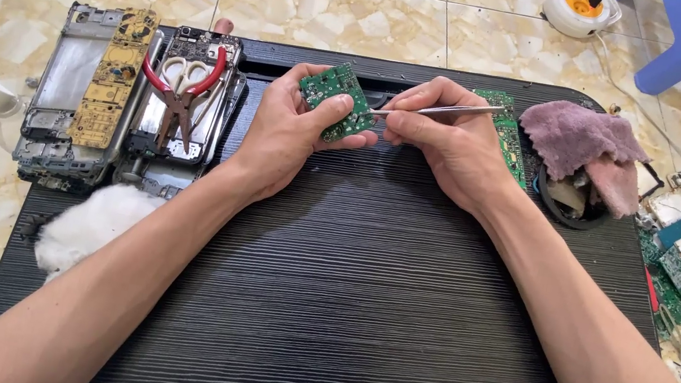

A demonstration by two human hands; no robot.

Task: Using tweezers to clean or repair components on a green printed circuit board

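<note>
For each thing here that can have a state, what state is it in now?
Left hand: closed around the green circuit board, holding it up off the mat.
Right hand: pinching metal tweezers, tip at the board's edge.
Red-handled scissors: shut, lying on an opened phone frame.
Purple cloth: crumpled.
Black mat: flat on the tiled floor.

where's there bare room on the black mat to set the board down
Free: the wide ribbed middle and near part of the black mat, between the forearms. Crowded: left edge with phone frames, red-handled pliers, white fluff; right edge with purple cloth.
</note>
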